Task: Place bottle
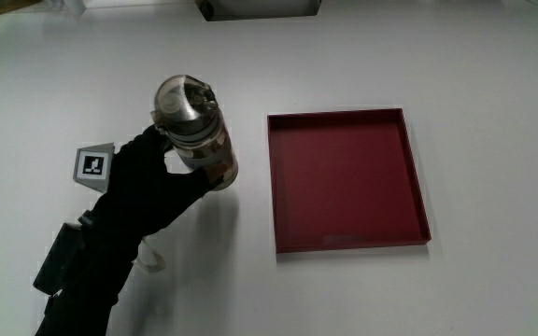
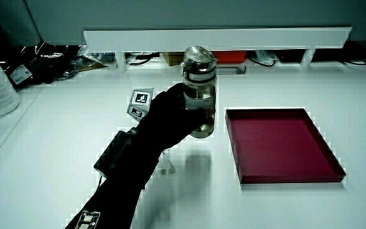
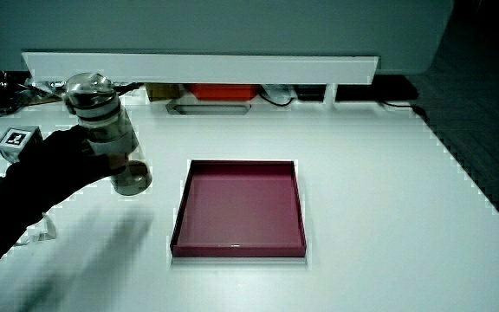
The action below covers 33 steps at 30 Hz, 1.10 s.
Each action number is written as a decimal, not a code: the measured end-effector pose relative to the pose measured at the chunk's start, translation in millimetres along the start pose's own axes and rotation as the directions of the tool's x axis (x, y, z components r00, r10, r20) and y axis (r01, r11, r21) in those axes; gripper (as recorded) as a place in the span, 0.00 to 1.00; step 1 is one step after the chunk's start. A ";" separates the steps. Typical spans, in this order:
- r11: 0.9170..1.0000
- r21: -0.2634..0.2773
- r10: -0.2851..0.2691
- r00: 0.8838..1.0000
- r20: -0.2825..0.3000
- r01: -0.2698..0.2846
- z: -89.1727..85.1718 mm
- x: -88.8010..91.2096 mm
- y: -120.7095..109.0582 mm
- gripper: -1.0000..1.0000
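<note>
The grip of the hand [image 1: 143, 182] is closed around the bottle [image 1: 194, 131], holding it upright above the surface [image 1: 493, 112], beside the red tray [image 1: 347, 179], probably so it can be set down standing.

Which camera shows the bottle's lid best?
The main view: it looks straight down on the bottle's lid, showing its top. Both side views show the lid only edge-on, above the hand holding the bottle.

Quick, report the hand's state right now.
Hand: closed around the bottle, holding it beside the red tray.
</note>
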 end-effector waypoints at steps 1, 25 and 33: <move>1.000 0.006 0.003 1.000 -0.012 -0.003 2.0 -3.3 -0.4 0.50; 0.990 0.070 0.127 0.988 -0.092 -0.120 -1.2 -55.7 -16.7 0.50; 0.988 0.065 0.145 0.987 -0.076 -0.140 -2.7 -59.8 -18.3 0.50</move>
